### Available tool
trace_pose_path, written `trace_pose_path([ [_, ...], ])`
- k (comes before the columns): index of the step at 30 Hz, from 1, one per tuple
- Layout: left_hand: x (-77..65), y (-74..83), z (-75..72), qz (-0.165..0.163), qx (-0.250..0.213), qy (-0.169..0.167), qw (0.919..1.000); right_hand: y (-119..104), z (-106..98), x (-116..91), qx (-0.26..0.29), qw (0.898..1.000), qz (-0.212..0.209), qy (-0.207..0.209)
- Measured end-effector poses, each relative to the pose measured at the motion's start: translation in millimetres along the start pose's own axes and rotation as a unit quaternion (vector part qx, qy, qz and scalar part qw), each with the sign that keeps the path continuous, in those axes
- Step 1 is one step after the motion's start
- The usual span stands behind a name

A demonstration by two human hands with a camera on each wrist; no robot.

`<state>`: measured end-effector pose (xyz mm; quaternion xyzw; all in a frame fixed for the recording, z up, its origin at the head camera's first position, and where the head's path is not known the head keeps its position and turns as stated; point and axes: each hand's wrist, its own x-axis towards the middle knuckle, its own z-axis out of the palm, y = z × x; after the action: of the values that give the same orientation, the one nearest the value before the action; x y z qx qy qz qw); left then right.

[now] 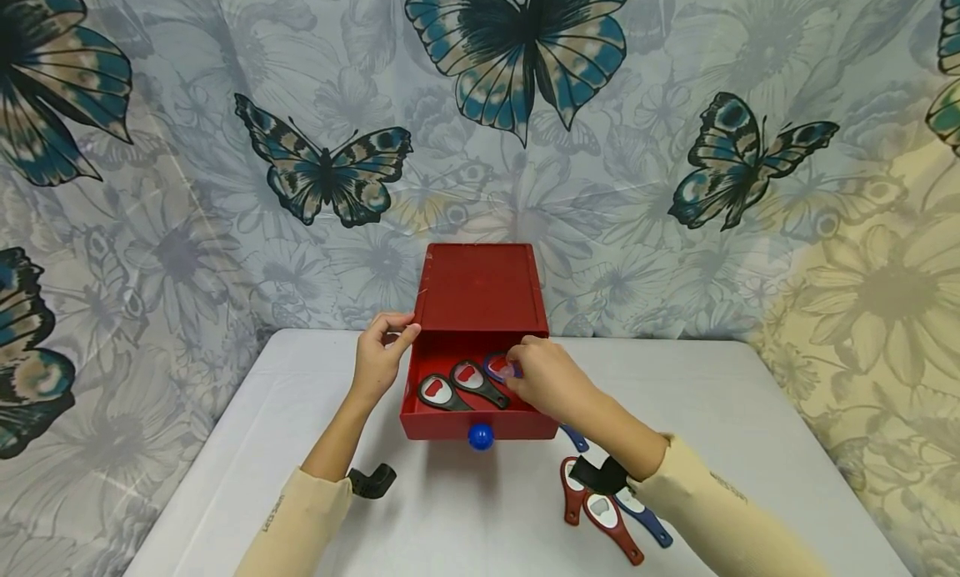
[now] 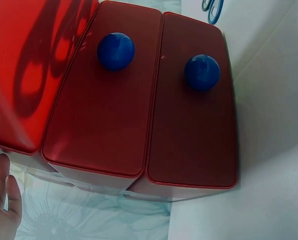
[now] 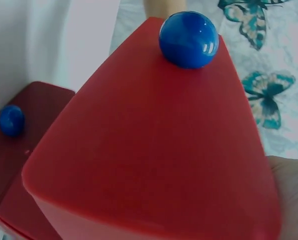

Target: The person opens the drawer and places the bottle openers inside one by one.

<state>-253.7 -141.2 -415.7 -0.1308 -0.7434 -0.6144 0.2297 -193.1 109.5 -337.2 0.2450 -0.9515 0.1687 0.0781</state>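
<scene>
A red drawer cabinet (image 1: 480, 289) stands on the table with its top drawer (image 1: 442, 427) pulled out. Two black bottle openers (image 1: 467, 375) with white faces lie inside the drawer. Beside them, toward the right wall, is a blue-rimmed bottle opener (image 1: 491, 362), pinched by my right hand (image 1: 551, 379), which covers most of it. My left hand (image 1: 381, 356) rests against the cabinet's upper left edge. In the left wrist view the fingers (image 2: 13, 195) lie nearly straight along its side. The right wrist view shows the drawer's blue knob (image 3: 188, 40) up close.
Several red and blue bottle openers (image 1: 604, 512) lie on the white table (image 1: 465, 527) in front of the drawer's right side, partly under my right forearm. Two lower drawers (image 2: 101, 110) with blue knobs are closed. A butterfly-patterned cloth (image 1: 480, 185) hangs right behind the cabinet.
</scene>
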Motion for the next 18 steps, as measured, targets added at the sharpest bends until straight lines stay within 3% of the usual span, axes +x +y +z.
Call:
trace_pose_path([
  [5,0.2,-1.2,-0.4,0.0,-0.004,-0.002,1.0,0,-8,-14,0.045,0.998,-0.023,0.044],
  [10,0.6,-1.1,0.6,0.002,-0.004,0.003,1.0,1,-20,-33,0.15,0.986,-0.041,0.052],
  [14,0.4,0.2,1.4,0.007,-0.005,0.009,0.9999,1,-25,-46,0.246,0.968,-0.051,0.03],
  [18,-0.3,0.0,1.5,0.01,-0.007,0.01,0.9999,-1,-22,-60,0.343,0.938,-0.035,-0.048],
])
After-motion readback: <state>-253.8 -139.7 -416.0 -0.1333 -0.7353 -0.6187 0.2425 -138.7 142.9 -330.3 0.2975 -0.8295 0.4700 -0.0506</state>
